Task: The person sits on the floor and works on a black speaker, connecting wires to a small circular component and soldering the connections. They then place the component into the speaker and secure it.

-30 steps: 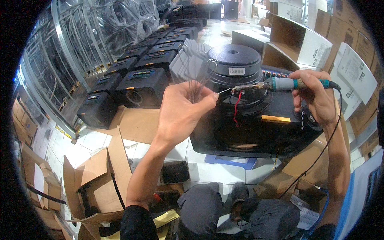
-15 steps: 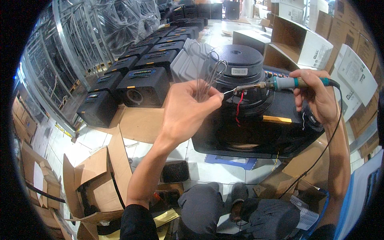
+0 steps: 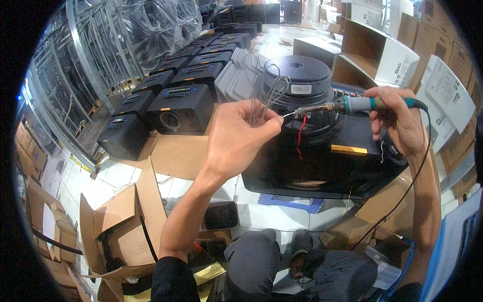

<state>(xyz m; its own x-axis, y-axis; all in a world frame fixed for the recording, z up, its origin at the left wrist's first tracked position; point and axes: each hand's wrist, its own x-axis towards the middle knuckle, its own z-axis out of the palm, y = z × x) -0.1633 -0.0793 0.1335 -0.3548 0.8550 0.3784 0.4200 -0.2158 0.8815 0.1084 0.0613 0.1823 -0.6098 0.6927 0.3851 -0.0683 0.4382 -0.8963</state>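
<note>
My left hand [image 3: 239,138] pinches a looped length of thin solder wire [image 3: 269,93], whose end points at the tip of a soldering iron [image 3: 352,105]. My right hand [image 3: 397,121] grips the iron's teal handle, with its metal tip aimed left toward the solder. Both meet just above a large black speaker [image 3: 322,151] with a round magnet on top. A red wire [image 3: 300,136] hangs down from the speaker's terminal right below the iron's tip. The iron's black cord runs down past my right forearm.
Rows of black speaker boxes [image 3: 176,108] stand on the floor to the left, beside a metal rack wrapped in plastic [image 3: 100,55]. Open cardboard cartons [image 3: 126,221] lie at lower left, white boxes [image 3: 382,50] at upper right. My knees [image 3: 297,267] are below.
My left hand has edged slightly right, bringing the solder's end closer to the iron's tip. The right hand holds the iron nearly still.
</note>
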